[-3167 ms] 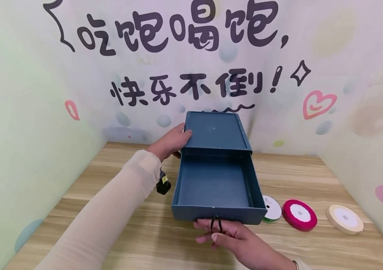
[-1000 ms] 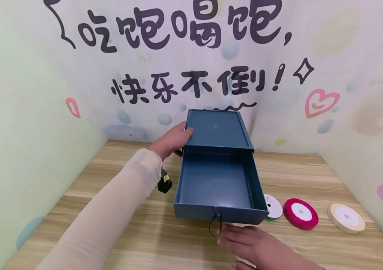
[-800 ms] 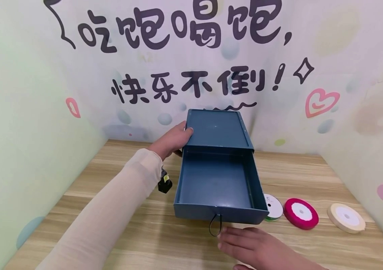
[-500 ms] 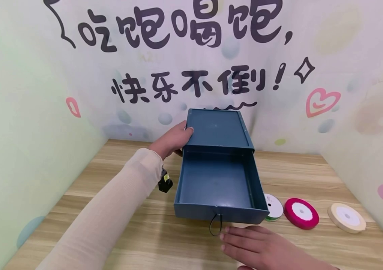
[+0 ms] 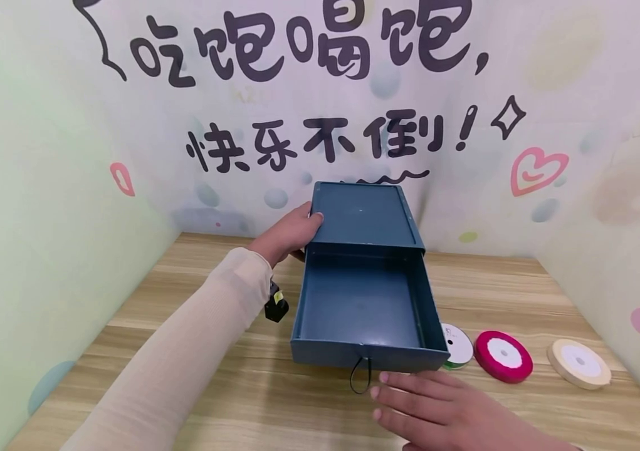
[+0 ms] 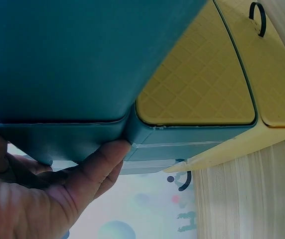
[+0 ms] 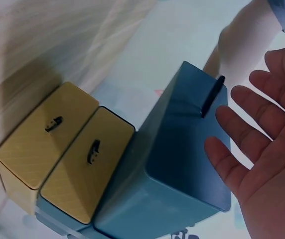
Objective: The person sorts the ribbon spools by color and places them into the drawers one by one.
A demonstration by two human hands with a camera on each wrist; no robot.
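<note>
A blue storage drawer unit (image 5: 360, 216) stands in the middle of the table, its top drawer (image 5: 361, 313) pulled far out with nothing inside. My left hand (image 5: 288, 233) grips the casing's left side, thumb over the top edge; in the left wrist view its fingers (image 6: 100, 162) press along the casing. A thin black loop pull (image 5: 360, 378) hangs from the drawer front. Just right of the loop is my right hand (image 5: 438, 407), holding nothing, its fingers straight and spread. In the right wrist view, the fingertips are close beside the drawer front (image 7: 192, 144).
Two yellow-fronted drawers (image 7: 90, 164) sit shut under the blue one, each with a black loop. Right of the unit lie three ribbon spools: a green-edged white one (image 5: 457, 347), a magenta one (image 5: 503, 357) and a cream one (image 5: 579, 364). A patterned wall (image 5: 274, 125) rises behind.
My right hand held the loop pull at first. It has let go, shifted right and straightened its fingers. The left hand and the drawer have stayed in place.
</note>
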